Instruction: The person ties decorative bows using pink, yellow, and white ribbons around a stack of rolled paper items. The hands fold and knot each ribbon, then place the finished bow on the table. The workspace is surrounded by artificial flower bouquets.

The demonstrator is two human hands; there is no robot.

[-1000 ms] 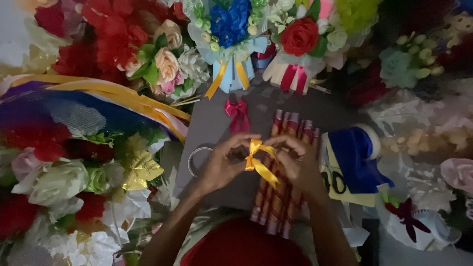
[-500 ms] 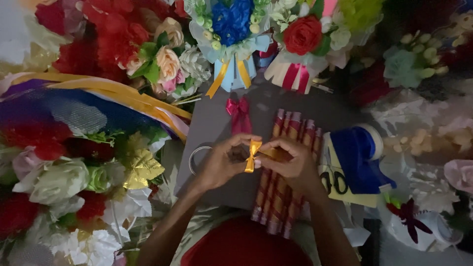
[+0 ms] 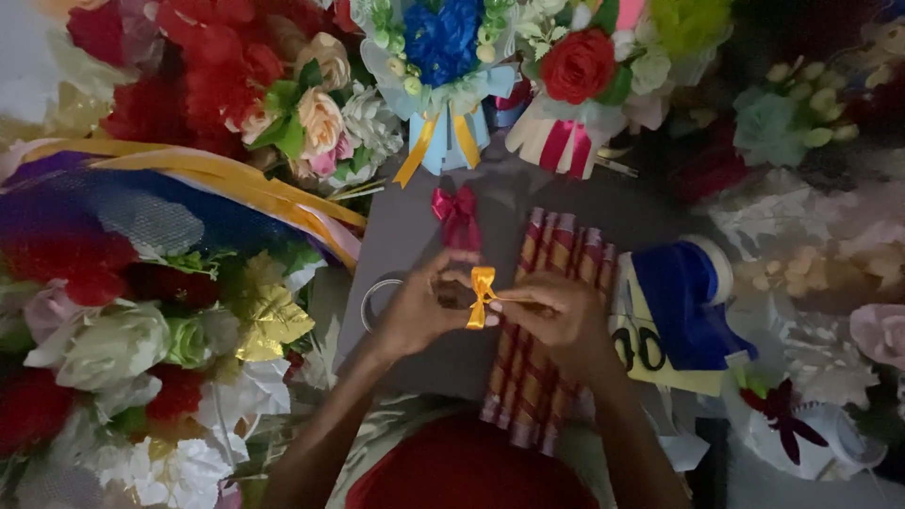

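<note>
Head view is showing both hands meeting over the middle of a grey counter (image 3: 415, 236). The left hand (image 3: 419, 311) and right hand (image 3: 556, 316) are pinching a small yellow ribbon bow (image 3: 482, 294) between them; the fingers of each hand are closing on it from opposite sides, the right-hand fingers gripping its right edge. The bow is hanging just above the left edge of a bundle of red-and-gold striped sticks (image 3: 537, 330) that is lying on the counter, running from far to near. A finished red ribbon bow (image 3: 457, 215) is resting on the counter just beyond the hands. A clear tape ring (image 3: 377, 297) is lying beside the left hand. To the right, a roll of blue ribbon (image 3: 688, 292) is sitting near black-handled scissors (image 3: 636, 347). Artificial flower bouquets (image 3: 283, 94) are crowding the far and left sides. Both forearms are reaching in from the near edge, wrists angling inward.
</note>
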